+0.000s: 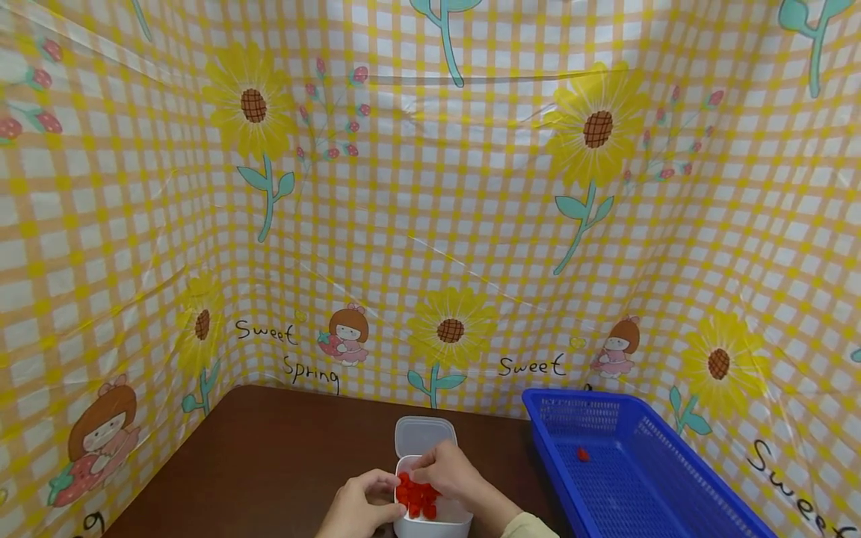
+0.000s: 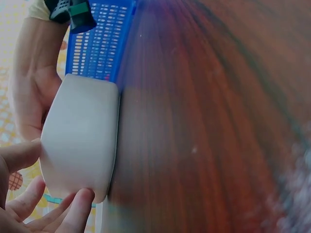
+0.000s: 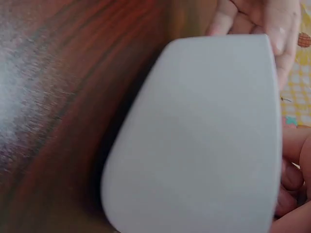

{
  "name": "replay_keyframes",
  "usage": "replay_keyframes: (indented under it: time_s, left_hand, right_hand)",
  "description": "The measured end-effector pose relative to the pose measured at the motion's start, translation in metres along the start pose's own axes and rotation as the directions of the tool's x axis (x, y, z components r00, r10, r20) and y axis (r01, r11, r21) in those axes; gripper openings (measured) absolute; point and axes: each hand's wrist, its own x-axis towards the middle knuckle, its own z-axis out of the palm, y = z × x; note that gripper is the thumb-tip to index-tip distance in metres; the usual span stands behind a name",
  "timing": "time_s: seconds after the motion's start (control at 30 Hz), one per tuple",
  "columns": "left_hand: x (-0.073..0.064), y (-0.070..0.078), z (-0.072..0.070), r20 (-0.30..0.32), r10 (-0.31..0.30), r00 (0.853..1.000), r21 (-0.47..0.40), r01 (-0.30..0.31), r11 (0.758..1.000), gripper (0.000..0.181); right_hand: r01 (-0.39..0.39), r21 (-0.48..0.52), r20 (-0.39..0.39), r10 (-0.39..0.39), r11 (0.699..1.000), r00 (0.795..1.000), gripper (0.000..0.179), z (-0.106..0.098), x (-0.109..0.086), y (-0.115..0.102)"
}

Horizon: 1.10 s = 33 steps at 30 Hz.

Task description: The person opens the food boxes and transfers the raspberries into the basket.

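Observation:
A white plastic box (image 1: 432, 528) stands on the dark table, its translucent lid (image 1: 425, 435) folded back at the far side. Several small red pieces (image 1: 415, 496) lie heaped inside, mostly along the left. My left hand (image 1: 359, 505) grips the box at its left side, thumb and fingers on the wall and rim. From the right, my right hand (image 1: 449, 472) reaches over the rim into the box, fingers bent downward beside the red pieces. Its fingertips are hidden, and I cannot tell whether they pinch a piece. Both wrist views show the box's plain outer wall (image 2: 82, 141) (image 3: 204, 131) up close.
To the right of the box stands a blue plastic basket (image 1: 558, 467) with mesh walls. One small red piece (image 1: 583, 454) lies on its floor. Brown wood-grain tabletop (image 1: 269, 463) extends to the left. A checked sunflower cloth (image 1: 430, 224) hangs around the back and sides.

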Motion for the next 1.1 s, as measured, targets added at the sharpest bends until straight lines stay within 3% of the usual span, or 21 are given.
replay_keyframes:
  time_s: [0.37, 0.5, 0.7, 0.9, 1.1]
  left_hand:
    - [-0.005, -0.002, 0.002, 0.0, 0.014, 1.0, -0.02, -0.014, 1.0, 0.032]
    - [-0.004, -0.003, 0.001, -0.005, 0.028, 1.0, -0.003, -0.028, 1.0, 0.031]
    - [0.001, -0.001, 0.0, -0.023, 0.085, 0.996, 0.024, -0.085, 0.996, 0.029]
    - [-0.002, -0.003, -0.001, -0.019, 0.064, 0.998, 0.044, -0.063, 0.997, 0.029]
    - [-0.003, -0.003, -0.002, -0.029, 0.073, 0.997, 0.048, -0.072, 0.996, 0.031]
  right_hand:
    - [0.005, -0.118, -0.117, -0.019, 0.993, 0.993, 0.012, 0.022, -0.006, 0.011]
    - [-0.001, -0.138, -0.126, -0.016, 0.99, 0.992, 0.013, 0.024, -0.005, 0.01]
    - [0.025, -0.057, -0.08, -0.029, 0.998, 0.996, 0.013, 0.02, 0.001, 0.008]
    - [0.016, 0.063, -0.027, -0.014, 0.998, 1.0, 0.01, 0.025, -0.001, 0.01]
    - [-0.017, 0.092, -0.048, 0.022, 0.996, 0.999, 0.015, 0.027, -0.001, 0.011]
